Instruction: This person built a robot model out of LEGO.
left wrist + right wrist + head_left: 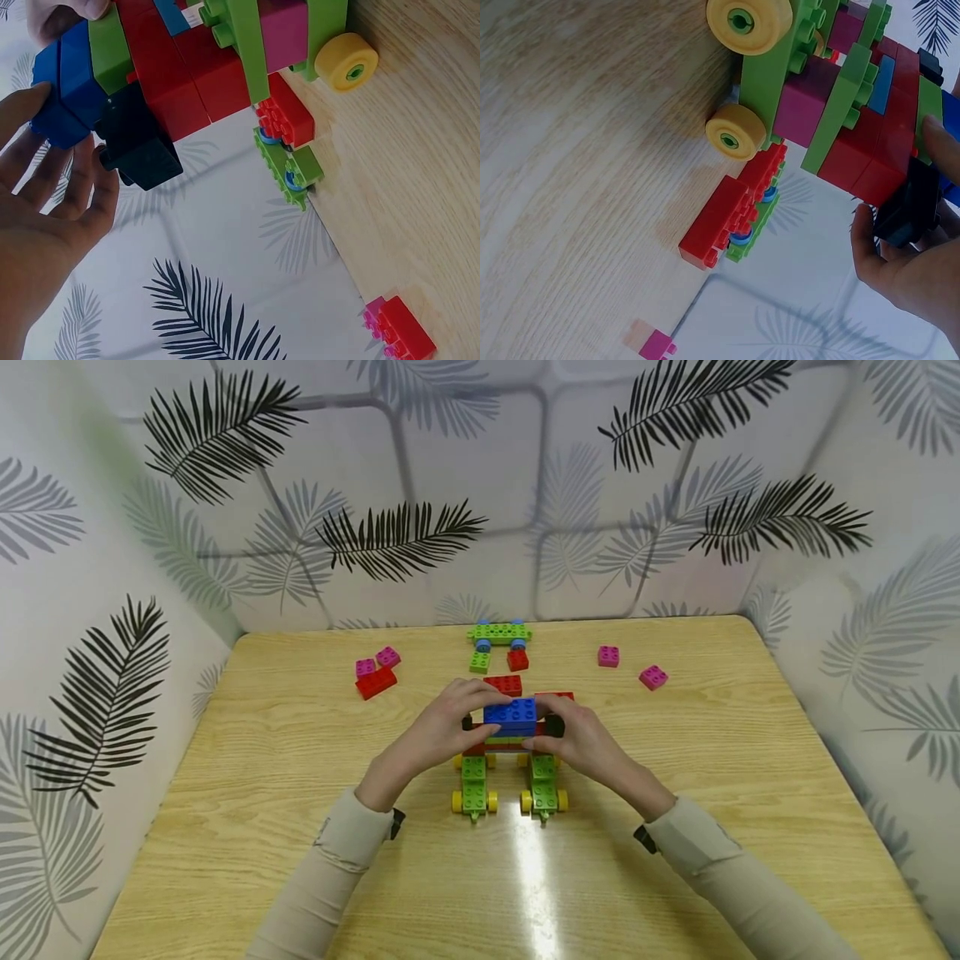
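A brick build (510, 745) of red, green and magenta bricks stands at the middle of the wooden table (300, 827). Two green legs with yellow wheels (473, 791) reach toward me. A blue brick (511, 714) sits on top. My left hand (471, 714) arches over the blue brick's left end, its fingers (71, 180) touching the blue brick (64, 82) and a black side piece (139, 146). My right hand (553, 731) grips the build's right side: its thumb (937, 139) presses the build's side and its fingers curl round the other black piece (915, 206).
Loose bricks lie behind the build: a red brick (376, 682) with two pink ones (387, 656) at left, a green plate with blue studs (498, 632), small green (480, 662) and red (517, 659) bricks, two pink bricks (608, 656) at right. Leaf-patterned walls (90, 610) enclose three sides.
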The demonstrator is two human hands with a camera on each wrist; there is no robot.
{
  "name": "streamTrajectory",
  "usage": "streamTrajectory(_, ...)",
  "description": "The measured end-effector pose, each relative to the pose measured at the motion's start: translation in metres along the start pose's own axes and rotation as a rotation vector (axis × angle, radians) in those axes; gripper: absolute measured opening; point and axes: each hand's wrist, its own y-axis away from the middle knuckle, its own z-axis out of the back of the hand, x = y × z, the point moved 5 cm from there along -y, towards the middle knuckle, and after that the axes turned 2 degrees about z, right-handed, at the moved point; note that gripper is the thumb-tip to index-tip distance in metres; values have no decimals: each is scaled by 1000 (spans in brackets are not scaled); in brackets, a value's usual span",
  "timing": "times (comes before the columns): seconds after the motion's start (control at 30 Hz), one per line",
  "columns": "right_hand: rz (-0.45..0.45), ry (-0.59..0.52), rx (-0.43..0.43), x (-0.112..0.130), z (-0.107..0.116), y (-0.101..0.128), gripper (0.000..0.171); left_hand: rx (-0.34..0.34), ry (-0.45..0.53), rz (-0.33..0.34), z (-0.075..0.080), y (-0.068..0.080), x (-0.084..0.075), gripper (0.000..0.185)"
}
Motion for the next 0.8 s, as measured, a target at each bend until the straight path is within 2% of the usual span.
streamTrajectory(0.17,42,-23,-8,1,0,0,58,-4,-21,-15,-1,0,0,36)
streamTrajectory(0.43,36,-12,-1,2,0,1,52,-6,-51,-24,-2,0,-2,35)
streamTrajectory(0.6,39,-6,-10,1,-1,1,60,-5,-71,-22,-1,0,-4,35)
streamTrajectory(0.8,89,16,-19,3,-1,2,64,-3,-95,-22,-1,0,-5,35)
